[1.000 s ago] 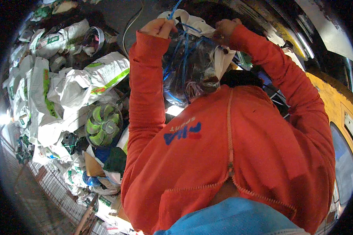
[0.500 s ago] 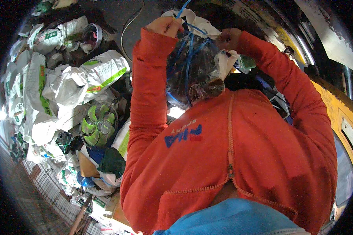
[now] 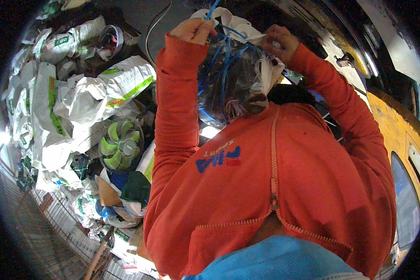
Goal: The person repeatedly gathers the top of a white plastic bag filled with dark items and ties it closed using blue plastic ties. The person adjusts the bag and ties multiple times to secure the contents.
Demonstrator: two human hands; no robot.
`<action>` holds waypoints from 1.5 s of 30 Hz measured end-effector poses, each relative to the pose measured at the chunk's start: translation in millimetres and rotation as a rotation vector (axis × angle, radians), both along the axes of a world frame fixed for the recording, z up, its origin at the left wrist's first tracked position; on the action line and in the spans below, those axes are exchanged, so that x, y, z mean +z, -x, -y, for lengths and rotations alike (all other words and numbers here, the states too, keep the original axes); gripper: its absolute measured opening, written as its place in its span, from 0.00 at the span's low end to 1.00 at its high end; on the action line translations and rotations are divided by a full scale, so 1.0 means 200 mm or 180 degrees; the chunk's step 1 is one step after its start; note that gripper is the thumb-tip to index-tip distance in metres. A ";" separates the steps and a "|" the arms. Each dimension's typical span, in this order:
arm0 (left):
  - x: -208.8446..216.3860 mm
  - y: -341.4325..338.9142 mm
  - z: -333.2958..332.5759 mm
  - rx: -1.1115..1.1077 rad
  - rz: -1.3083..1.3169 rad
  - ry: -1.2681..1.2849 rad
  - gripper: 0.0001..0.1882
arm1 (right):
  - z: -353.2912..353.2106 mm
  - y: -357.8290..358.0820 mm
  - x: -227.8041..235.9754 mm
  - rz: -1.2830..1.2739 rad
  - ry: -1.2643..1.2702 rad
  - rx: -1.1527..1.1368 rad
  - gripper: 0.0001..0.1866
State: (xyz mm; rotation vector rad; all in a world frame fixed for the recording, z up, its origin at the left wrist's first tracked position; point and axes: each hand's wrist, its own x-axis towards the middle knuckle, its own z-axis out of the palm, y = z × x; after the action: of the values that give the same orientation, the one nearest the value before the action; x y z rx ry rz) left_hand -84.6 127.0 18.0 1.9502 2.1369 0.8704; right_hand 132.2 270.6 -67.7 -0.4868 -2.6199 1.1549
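Held in the fist of my left hand is a blue cord, one strand rising past the fingers and others running down over a bulky bundle. That bundle is wrapped in dark, shiny see-through plastic, with white sacking at its top and right side. Its contents are hard to make out. At the bundle's upper right, my right hand has its fingers curled beside the sacking and a strand of cord. What they pinch, if anything, does not show. My own jacket covers the bundle's near side.
At left lies a heap of white printed sacks, with a green-bladed fan and a round tub among them. Yellow machinery stands close on the right. A thin cable hangs beyond my left forearm.
My right hand has shifted slightly right, its fingers turned more into view. The left hand still grips the cord, moved only a little. The bundle stays in place.
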 end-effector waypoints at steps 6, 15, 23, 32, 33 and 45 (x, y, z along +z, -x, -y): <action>-0.01 0.00 0.01 -0.0012 0.0254 0.0159 0.12 | -0.11 0.06 0.24 -0.0693 0.0060 -0.0184 0.11; 0.02 -0.24 -0.04 0.0617 -0.0555 -0.0372 0.07 | 0.05 0.42 0.08 -0.0105 0.0819 0.1145 0.20; 0.37 -0.07 -0.18 -0.1148 -0.0064 0.0767 0.09 | 0.23 0.25 0.03 -0.0800 0.0007 0.0639 0.13; -0.01 0.00 -0.53 -0.2474 -0.1166 0.2125 0.12 | 0.24 0.15 0.17 -0.1183 -0.0284 0.0581 0.10; -0.02 0.00 -0.52 -0.2338 -0.1274 0.2262 0.12 | 0.25 0.16 0.18 -0.1362 -0.0337 0.0557 0.09; 0.01 0.02 -0.54 -0.2259 -0.1347 0.3049 0.14 | 0.26 0.21 0.25 -0.1127 -0.0737 0.0405 0.10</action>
State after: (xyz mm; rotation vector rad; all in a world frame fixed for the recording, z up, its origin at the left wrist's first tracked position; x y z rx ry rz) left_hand -89.5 234.6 19.8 2.0880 1.3225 -0.6167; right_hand 90.2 219.1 -18.3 -0.0622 -2.4536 0.8612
